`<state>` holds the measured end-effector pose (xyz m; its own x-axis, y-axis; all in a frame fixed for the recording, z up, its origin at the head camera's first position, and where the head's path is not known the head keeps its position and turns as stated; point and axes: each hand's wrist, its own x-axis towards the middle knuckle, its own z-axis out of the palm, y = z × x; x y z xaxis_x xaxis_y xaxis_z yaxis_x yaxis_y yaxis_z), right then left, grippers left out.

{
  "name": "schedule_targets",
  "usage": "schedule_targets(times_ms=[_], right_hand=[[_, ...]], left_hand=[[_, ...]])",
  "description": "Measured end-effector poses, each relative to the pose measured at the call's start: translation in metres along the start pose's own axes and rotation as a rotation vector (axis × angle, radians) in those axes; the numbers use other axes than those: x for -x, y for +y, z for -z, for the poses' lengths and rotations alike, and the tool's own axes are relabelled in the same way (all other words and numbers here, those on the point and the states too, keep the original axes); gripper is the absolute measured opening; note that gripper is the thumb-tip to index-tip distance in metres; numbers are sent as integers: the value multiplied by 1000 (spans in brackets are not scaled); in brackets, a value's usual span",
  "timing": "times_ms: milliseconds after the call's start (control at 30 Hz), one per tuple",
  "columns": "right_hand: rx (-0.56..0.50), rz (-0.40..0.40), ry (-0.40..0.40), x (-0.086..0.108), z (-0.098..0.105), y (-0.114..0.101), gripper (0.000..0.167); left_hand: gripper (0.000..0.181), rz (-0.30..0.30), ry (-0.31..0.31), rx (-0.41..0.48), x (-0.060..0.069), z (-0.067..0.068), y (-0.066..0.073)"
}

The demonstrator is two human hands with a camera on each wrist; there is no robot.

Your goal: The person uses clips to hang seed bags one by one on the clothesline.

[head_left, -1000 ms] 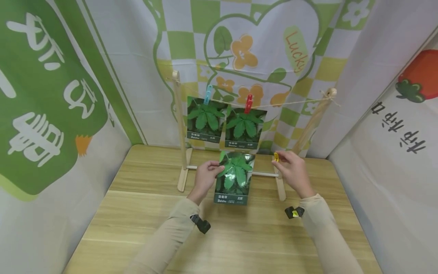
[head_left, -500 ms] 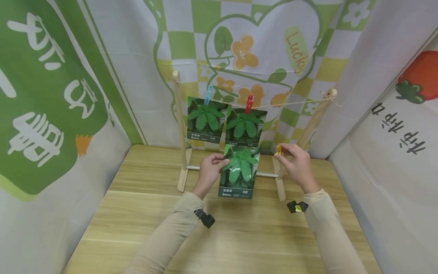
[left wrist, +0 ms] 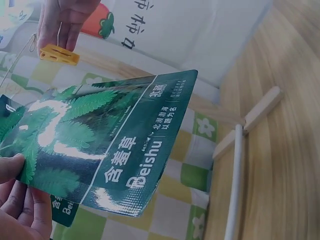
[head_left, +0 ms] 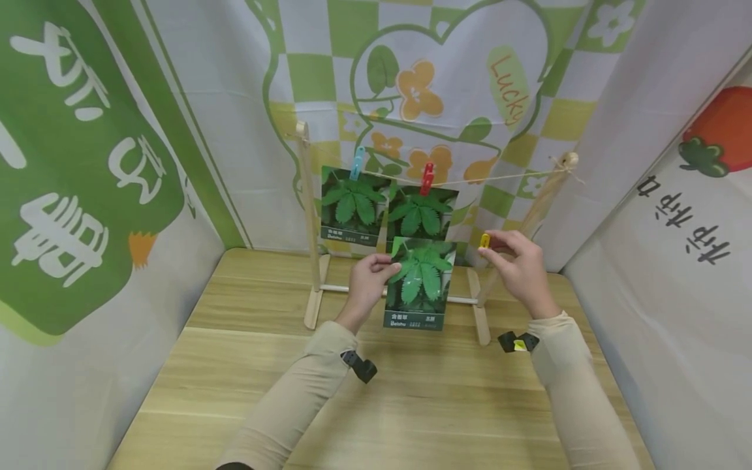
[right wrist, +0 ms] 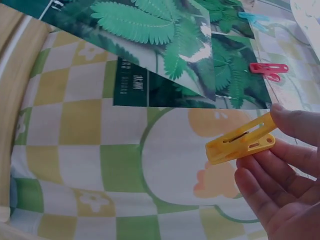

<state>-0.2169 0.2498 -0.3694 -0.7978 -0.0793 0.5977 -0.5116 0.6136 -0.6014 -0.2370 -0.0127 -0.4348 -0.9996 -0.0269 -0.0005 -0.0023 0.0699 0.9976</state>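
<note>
My left hand [head_left: 369, 285] pinches the left edge of a glossy green seed packet [head_left: 418, 287] with a fern-like leaf on it. The packet is held upright in front of the stand, overlapping the lower part of a hung packet. In my right hand [head_left: 521, 269] a yellow clothespin [right wrist: 241, 139] is pinched by its tail end between thumb and fingers, to the right of the packet and apart from it. Two like packets hang from the string [head_left: 499, 177]: the left packet [head_left: 352, 207] under a blue clothespin [head_left: 358, 163], the right packet [head_left: 420, 212] under a red clothespin [head_left: 427, 178].
A wooden stand holds the string between its left post [head_left: 309, 209] and right post [head_left: 543, 202]. A white crossbar [left wrist: 234, 185] joins its feet low down. The wooden table [head_left: 376, 405] lies beneath, with a printed curtain [head_left: 311, 78] close behind.
My left hand has raised the packet and carried it to the right, over the lower part of the red-clipped one. My right hand has moved up and slightly right with the yellow clothespin.
</note>
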Motion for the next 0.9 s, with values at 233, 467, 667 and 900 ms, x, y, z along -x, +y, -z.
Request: schedule_targets(times_ms=[233, 467, 667, 900], right_hand=[[-43, 11, 22, -9, 6, -7, 30], [-81, 50, 42, -21, 9, -14, 30], [-64, 69, 61, -33, 14, -17, 31], [-85, 83, 98, -47, 20, -25, 31]], left_hand=[[27, -14, -4, 35, -4, -10, 5], [27, -32, -23, 61, -7, -21, 10], [27, -17, -35, 105, -10, -29, 16], [27, -6, -59, 133, -12, -38, 23]])
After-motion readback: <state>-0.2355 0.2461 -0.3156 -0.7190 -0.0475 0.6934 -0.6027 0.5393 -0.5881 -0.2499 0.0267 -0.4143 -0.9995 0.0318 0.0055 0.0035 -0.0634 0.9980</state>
